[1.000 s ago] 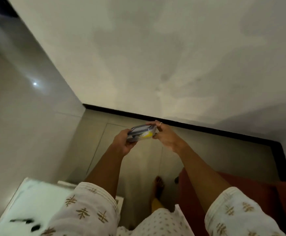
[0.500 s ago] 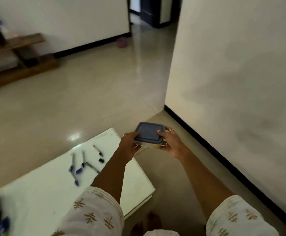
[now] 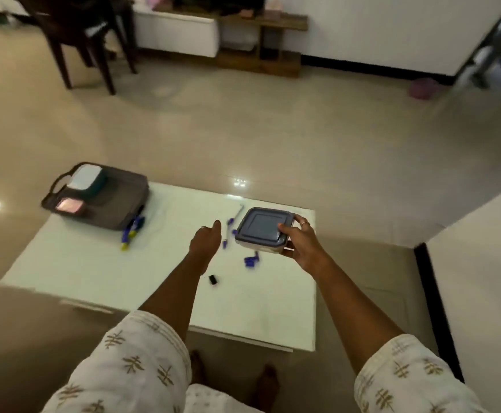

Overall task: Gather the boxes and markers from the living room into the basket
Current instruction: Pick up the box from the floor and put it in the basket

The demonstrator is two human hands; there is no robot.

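At the centre of the frame, the box point(image 3: 261, 228) with the dark lid now rests in the right hand point(image 3: 301, 244) alone, thumb on the lid and fingers curled under its right edge, held just above the white counter point(image 3: 94, 263). Half a second ago both hands carried it; the left hand point(image 3: 205, 241) has let go and now hovers beside the box with fingers loosely bent, holding nothing. The view has also swung round from the wall to the counter, so the basket point(image 3: 106, 201) shows at upper left, already holding two boxes. Loose markers point(image 3: 250, 261) lie under and around the hands, more point(image 3: 131, 231) against the basket's near side. The box looks bound for the basket, the freed hand for markers.
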